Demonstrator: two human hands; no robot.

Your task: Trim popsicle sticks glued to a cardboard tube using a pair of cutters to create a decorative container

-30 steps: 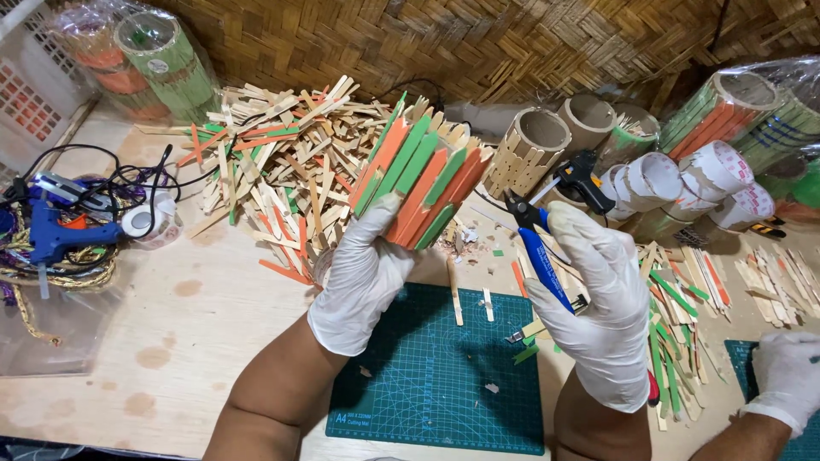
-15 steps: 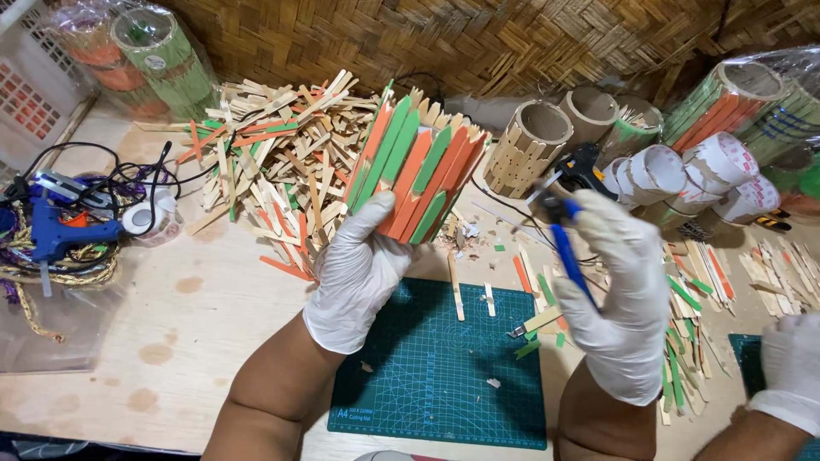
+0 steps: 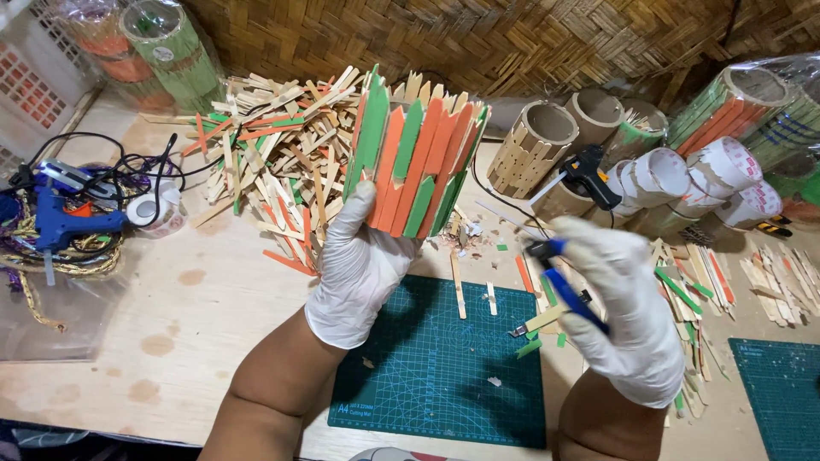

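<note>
Gripping the orange-and-green stick holder (image 3: 416, 162) in left hand (image 3: 359, 265), fingers wrapped round its base, above the green cutting mat (image 3: 444, 367); right hand (image 3: 619, 320) fingers closed on blue-handled cutters (image 3: 564, 286) right of holder — keep holder steady, trim protruding ends flush.

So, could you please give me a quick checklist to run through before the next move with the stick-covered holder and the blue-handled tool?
1. Left hand has a firm hold on the orange and green stick-covered holder: ok, fingers wrap its lower part.
2. Holder raised off the green cutting mat: ok.
3. Right hand grips the blue-handled tool: ok.
4. Tool tip apart from the holder: ok, a gap shows between them.
5. Tool's jaws open or shut: cannot tell, hidden by the glove.
6. Mat free of scraps: not ok, loose stick offcuts lie on it.
</note>
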